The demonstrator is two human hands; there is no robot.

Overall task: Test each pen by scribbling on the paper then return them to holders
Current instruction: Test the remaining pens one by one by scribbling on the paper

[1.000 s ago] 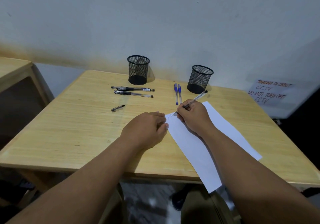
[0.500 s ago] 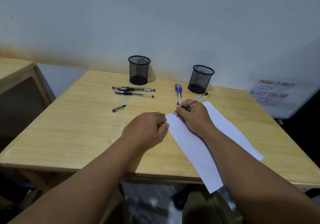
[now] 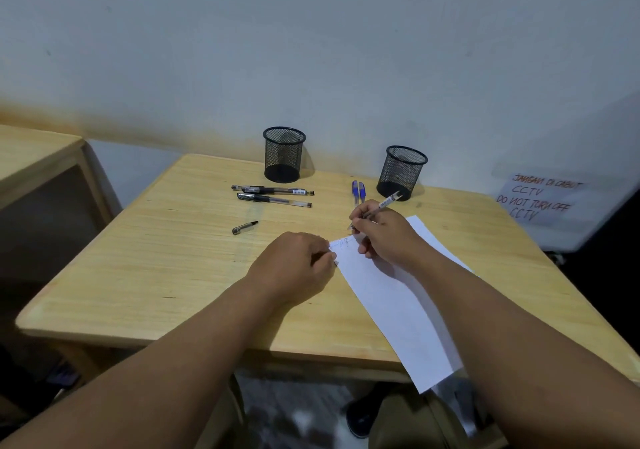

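Note:
A white sheet of paper [image 3: 398, 306] lies slanted on the wooden table [image 3: 173, 268], its near end hanging over the front edge. Faint scribbles mark its far corner. My right hand [image 3: 384, 233] grips a clear pen [image 3: 384, 203], tip just past the paper's far corner. My left hand [image 3: 294, 265] rests with curled fingers on the paper's left edge. Two black pens [image 3: 273, 196] lie capped at the back left, a loose black cap [image 3: 244, 227] nearer. Two blue pens [image 3: 357, 192] lie side by side. Two black mesh holders [image 3: 284, 154] [image 3: 401, 171] stand by the wall.
A second wooden table [image 3: 34, 150] stands to the left. A handwritten CCTV notice [image 3: 540, 199] hangs on a grey surface at the right. The floor and a dark shoe [image 3: 360, 421] show below the table's front edge.
My right hand has lifted the pen tip off the scribbled corner and shifted slightly away from me. The left hand stays on the paper's edge.

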